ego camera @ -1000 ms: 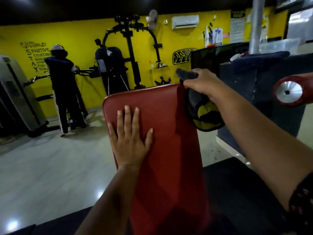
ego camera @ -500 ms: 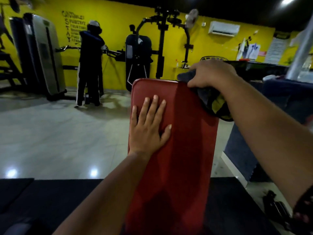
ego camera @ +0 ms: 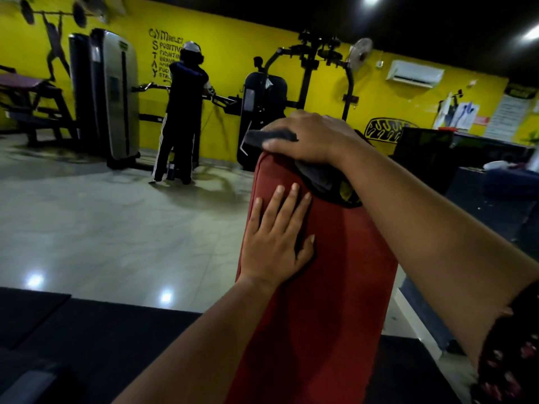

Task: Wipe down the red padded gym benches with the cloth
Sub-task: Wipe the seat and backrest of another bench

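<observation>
The fingers of the right hand [ego camera: 315, 138] are curled round a dark cloth [ego camera: 318, 177], pressed on the top edge of the red padded bench [ego camera: 335, 287]. Just below them, the fingers of the left hand [ego camera: 277, 243] are laid flat, slightly spread, on the pad.

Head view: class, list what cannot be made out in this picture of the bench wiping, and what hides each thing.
All in the head view.
The cloth: mostly under the right hand and forearm; its full shape is hidden.
The red bench pad: near end cut off by the bottom edge; frame unseen.
The wall lettering: partly behind the standing person, too small to read.
</observation>
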### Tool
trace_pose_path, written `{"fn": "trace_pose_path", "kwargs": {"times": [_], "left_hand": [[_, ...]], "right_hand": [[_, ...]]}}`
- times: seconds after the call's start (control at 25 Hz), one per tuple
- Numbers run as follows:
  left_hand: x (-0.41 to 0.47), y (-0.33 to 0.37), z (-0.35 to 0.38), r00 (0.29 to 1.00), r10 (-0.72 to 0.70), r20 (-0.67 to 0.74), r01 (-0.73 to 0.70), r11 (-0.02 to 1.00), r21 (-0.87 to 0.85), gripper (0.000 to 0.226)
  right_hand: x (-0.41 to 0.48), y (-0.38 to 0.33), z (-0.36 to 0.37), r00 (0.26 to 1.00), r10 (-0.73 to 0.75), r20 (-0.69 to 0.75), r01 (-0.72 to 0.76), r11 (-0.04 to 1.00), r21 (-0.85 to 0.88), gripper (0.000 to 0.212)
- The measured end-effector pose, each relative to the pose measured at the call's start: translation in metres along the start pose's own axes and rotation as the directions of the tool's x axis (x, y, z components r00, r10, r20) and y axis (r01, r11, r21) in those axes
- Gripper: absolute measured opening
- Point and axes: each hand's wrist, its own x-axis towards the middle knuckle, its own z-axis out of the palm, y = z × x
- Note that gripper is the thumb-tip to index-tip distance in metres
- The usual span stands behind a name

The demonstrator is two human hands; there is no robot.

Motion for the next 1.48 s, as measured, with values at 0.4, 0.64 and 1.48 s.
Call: {"fn": "trace_pose_path", "kwargs": {"times": [0.4,0.64,1.48], "left_hand": [[-0.078,0.011,-0.009,0.997,-0.065,0.052,0.069,0.994,-0.083,0.064],[-0.11,0.018,0.002,0.989,0.039,0.14,-0.046,0.998,0.047,0.066],[-0.113,0.012,0.011,0.994,0.086,0.073,-0.08,0.994,-0.074,0.05]], "right_hand": [[-0.01,-0.011,0.021,0.95,-0.201,-0.24,0.136,0.955,-0.263,0.048],[-0.007,-0.004,0.022,0.965,-0.195,-0.175,0.158,0.966,-0.206,0.052],[-0.077,-0.099,0.097,0.771,-0.571,0.283,0.612,0.541,-0.577,0.025]]}}
